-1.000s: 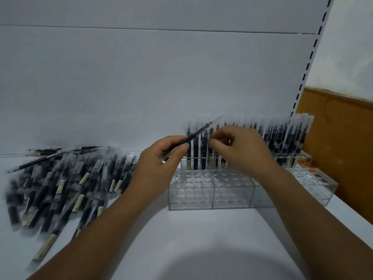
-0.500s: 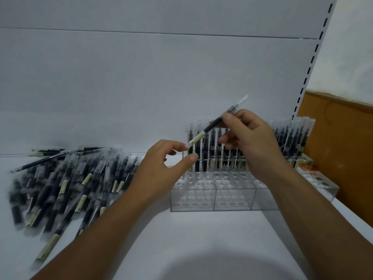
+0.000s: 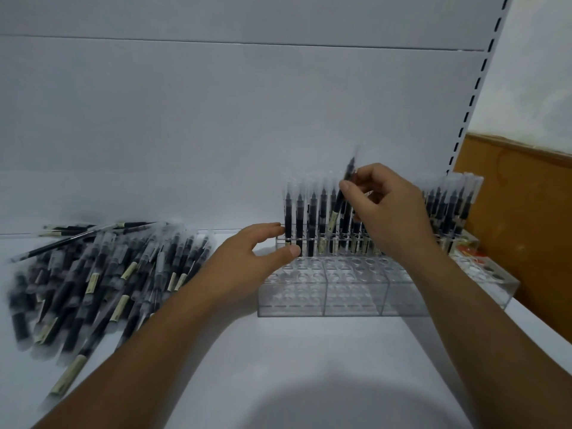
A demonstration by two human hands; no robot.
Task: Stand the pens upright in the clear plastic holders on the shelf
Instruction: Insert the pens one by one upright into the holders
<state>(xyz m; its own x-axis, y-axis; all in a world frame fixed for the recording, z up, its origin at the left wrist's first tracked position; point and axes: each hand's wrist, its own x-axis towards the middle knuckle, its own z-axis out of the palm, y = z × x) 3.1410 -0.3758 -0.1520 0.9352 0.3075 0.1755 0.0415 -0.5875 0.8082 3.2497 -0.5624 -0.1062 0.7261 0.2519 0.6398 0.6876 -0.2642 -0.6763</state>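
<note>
A clear plastic holder (image 3: 325,294) with rows of round holes stands on the white shelf, its back row filled with upright black pens (image 3: 305,218). My right hand (image 3: 390,209) pinches one black pen (image 3: 343,196) nearly upright, its lower end down among the standing pens. My left hand (image 3: 250,264) rests with relaxed fingers against the holder's left end and holds nothing. A big heap of loose black pens (image 3: 102,274) lies on the shelf to the left.
More upright pens (image 3: 448,205) fill a second clear holder (image 3: 492,283) at the right, by a brown wall panel (image 3: 526,230). The white shelf back panel (image 3: 216,134) rises right behind the holders. A slotted upright (image 3: 476,88) runs up the right side.
My left hand let go of the pen and dropped to the holder's left end. My right hand turned the pen from slanted to nearly upright and lowered it into the back row.
</note>
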